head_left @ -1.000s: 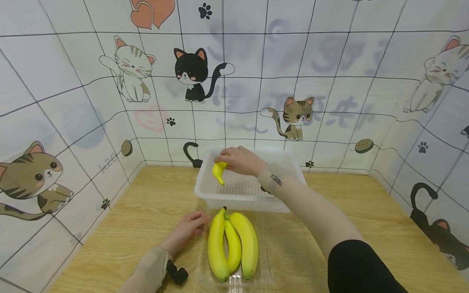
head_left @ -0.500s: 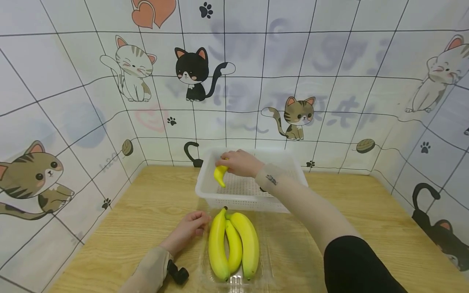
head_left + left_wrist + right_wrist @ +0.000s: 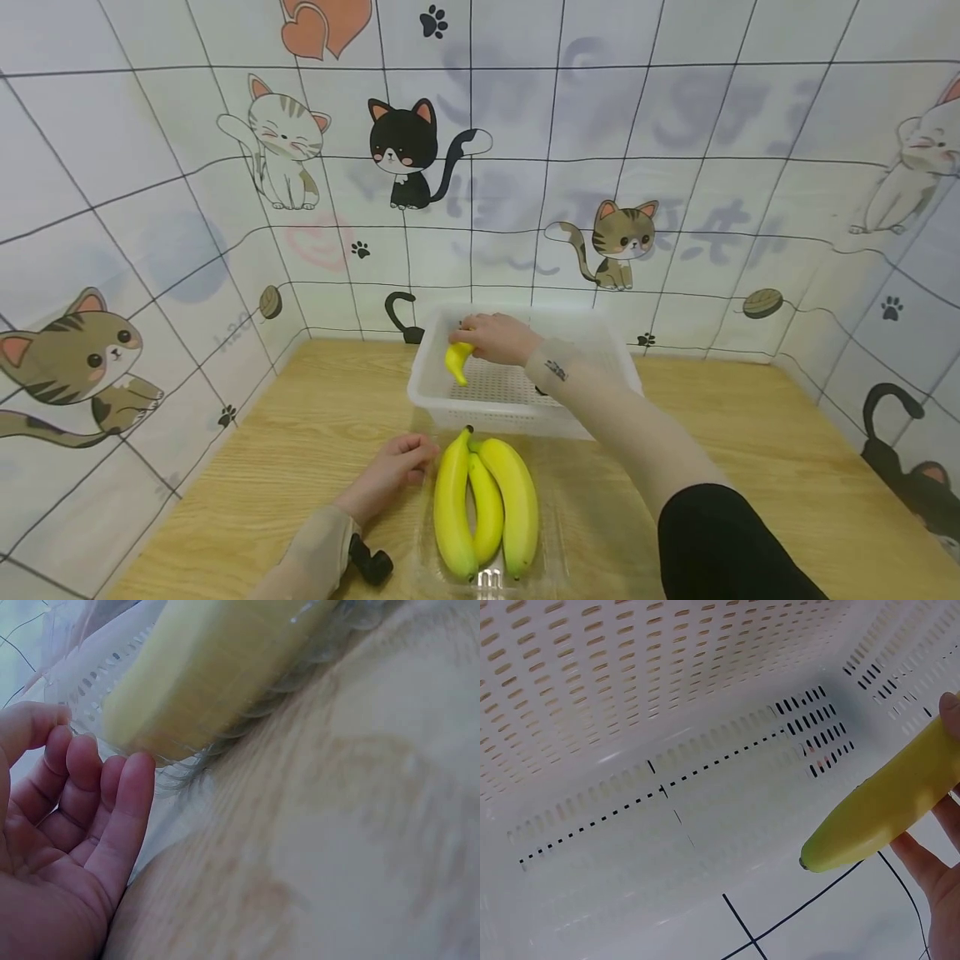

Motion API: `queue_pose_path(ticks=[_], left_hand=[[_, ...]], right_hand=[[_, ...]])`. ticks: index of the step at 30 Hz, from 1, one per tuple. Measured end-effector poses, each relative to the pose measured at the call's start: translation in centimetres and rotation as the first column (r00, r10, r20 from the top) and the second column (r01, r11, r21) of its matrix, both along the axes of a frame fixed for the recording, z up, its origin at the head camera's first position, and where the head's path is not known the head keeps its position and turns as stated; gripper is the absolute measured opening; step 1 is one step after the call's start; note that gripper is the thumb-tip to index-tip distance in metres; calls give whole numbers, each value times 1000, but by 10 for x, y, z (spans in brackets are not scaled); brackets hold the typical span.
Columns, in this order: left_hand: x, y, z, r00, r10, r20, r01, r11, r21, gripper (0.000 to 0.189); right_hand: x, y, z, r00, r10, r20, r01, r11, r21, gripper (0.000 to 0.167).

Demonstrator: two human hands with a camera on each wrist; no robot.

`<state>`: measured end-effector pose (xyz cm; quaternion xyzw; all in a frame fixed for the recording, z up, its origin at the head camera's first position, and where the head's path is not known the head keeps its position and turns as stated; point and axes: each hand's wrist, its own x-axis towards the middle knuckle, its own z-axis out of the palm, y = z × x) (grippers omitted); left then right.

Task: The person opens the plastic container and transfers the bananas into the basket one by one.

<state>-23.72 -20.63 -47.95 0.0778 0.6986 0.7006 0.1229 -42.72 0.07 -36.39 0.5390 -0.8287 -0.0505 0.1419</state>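
Observation:
My right hand (image 3: 501, 337) grips a yellow banana (image 3: 456, 363) in the left part of a white perforated basket (image 3: 510, 415). The right wrist view shows that banana (image 3: 877, 802) slanting inside the basket, its tip free and fingers (image 3: 917, 862) around the other end. My left hand (image 3: 392, 471) is at the far left corner of a clear plastic tray (image 3: 553, 550). In the left wrist view, its thumb and forefinger pinch the rim. Lying in the tray are three bananas: a left one (image 3: 452, 508), a smaller middle one (image 3: 487, 508) and a right one (image 3: 519, 508).
A wood-grain table (image 3: 720, 450) carries both containers, with the basket behind the tray. Cat-patterned tile sheeting (image 3: 510, 183) encloses the back and sides. A black strap piece (image 3: 371, 562) sticks out from the left wrist.
My right hand has lowered slightly with the banana inside the basket. The head view has shifted a little; the left hand stays at the tray.

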Motion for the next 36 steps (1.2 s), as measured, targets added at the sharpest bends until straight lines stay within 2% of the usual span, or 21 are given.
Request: queue_pose_path(ticks=[12, 18, 26, 36], left_hand=[[3, 1, 4, 1000, -4, 15, 4, 1000, -7, 24], [3, 2, 5, 1000, 5, 15, -5, 1000, -6, 23], [1, 1, 1, 1000, 13, 26, -13, 1000, -1, 22], [1, 0, -1, 1000, 11, 11, -11, 1000, -9, 24]], right_hand=[[-5, -6, -12, 999, 53, -13, -53, 998, -14, 40], [-7, -8, -14, 1000, 12, 23, -12, 1000, 7, 39], [-7, -9, -17, 998, -34, 60, 30, 998, 64, 41], [-12, -11, -26, 999, -35, 17, 32, 992, 122, 45]])
